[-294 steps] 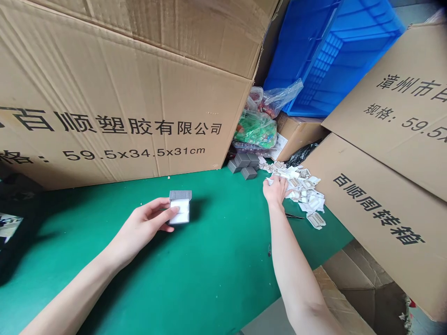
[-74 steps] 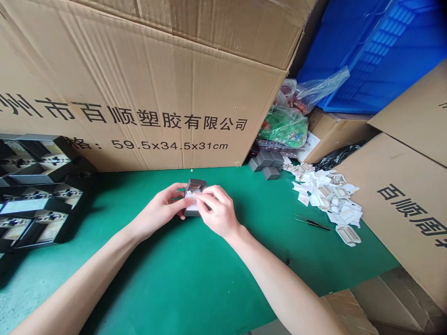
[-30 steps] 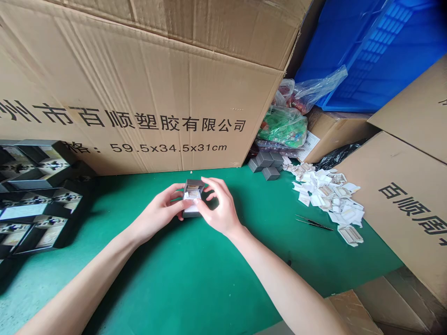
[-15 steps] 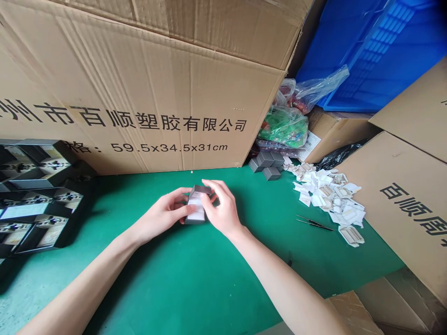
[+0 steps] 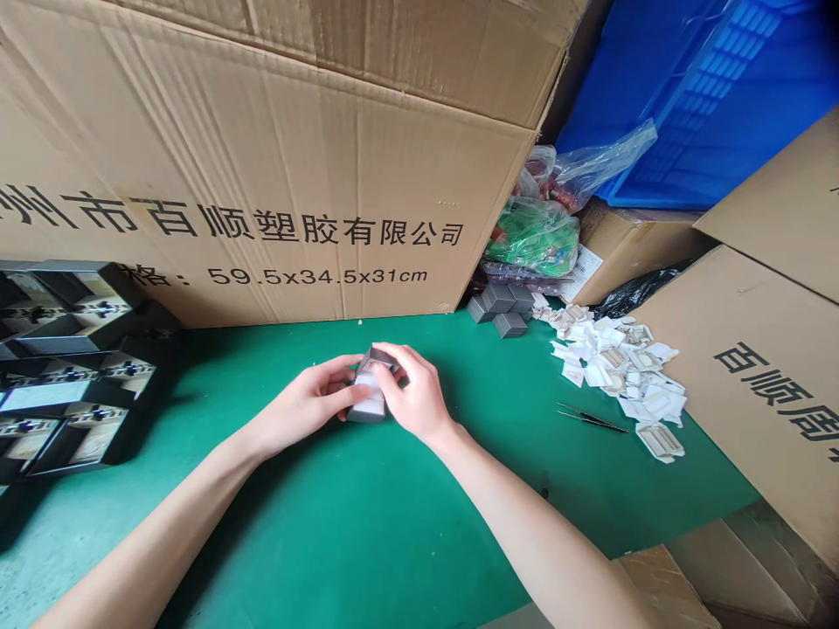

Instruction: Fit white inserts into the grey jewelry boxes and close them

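Note:
Between my hands is a small dark grey box [image 5: 367, 411] with a white piece [image 5: 370, 383] in its middle; what the white piece is I cannot make out. My left hand [image 5: 321, 390] grips the box from the left, its thumb lying across the white part and the other fingers behind the side. From the right, my right hand [image 5: 414, 390] is closed on the box, with the thumb on the white piece and the fingers curled over the upper right corner. The box rests on or just above the green table [image 5: 354, 507]; which one I cannot tell.
Stacked dark trays or boxes [image 5: 72, 367] stand at the left. At the right lie grey boxes [image 5: 499, 301], a heap of white pieces [image 5: 622, 362] and tweezers [image 5: 592, 418]. A large carton [image 5: 294, 157] walls the back; another carton [image 5: 753, 349] borders the right.
My right hand's fingers have bent down from a raised position onto the top of the grey box. My left hand and the box have hardly moved.

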A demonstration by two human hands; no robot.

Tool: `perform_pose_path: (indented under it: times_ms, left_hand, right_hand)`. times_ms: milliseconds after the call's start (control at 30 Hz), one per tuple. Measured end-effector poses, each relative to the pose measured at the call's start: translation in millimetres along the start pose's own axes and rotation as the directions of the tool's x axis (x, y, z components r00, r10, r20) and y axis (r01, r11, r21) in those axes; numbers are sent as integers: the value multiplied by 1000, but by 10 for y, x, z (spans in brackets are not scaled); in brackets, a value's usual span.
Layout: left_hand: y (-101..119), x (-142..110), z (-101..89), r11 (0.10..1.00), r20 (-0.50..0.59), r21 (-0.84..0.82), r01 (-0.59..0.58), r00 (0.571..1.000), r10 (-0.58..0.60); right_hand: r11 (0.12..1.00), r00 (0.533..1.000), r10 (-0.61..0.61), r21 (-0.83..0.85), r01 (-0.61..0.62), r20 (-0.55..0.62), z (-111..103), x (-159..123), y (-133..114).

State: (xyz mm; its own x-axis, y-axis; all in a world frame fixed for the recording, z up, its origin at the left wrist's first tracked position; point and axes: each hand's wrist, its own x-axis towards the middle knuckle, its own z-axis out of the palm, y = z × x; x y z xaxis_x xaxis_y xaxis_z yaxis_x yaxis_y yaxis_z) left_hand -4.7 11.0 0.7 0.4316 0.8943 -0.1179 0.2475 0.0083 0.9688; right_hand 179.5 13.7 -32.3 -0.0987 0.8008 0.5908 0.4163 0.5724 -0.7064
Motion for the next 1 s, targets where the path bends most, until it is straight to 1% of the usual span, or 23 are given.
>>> perform_pose_path:
  times_ms: [300,467,633,700,900,1000]
  left_hand:
    - [10,-5,-8,1000,21,19,14,1000,-14]
    - [-6,-4,-14,999,-8,23,42,999,-42]
    - [-2,-22,-6,999,38,-29,30,999,-29]
    - [2,-29,3,999,39,-46,17,999,-15]
    - [6,-22,28,998,10,-54,18,1000,-17]
    - [5,-7,24,997,-32,-78,17,999,-19]
  right_hand:
    - [998,998,62,-15,-62,-23,2,-6,1]
    - [996,996,79,-27,-80,-46,13,-1,30]
    - [984,981,177,-10,-178,-80,4,17,34]
    - [977,973,215,5,-215,-90,-5,24,31]
    - [964,964,261,69,-258,-43,-10,35,32]
    - [937,948,318,153,-313,-9,0,43,35]
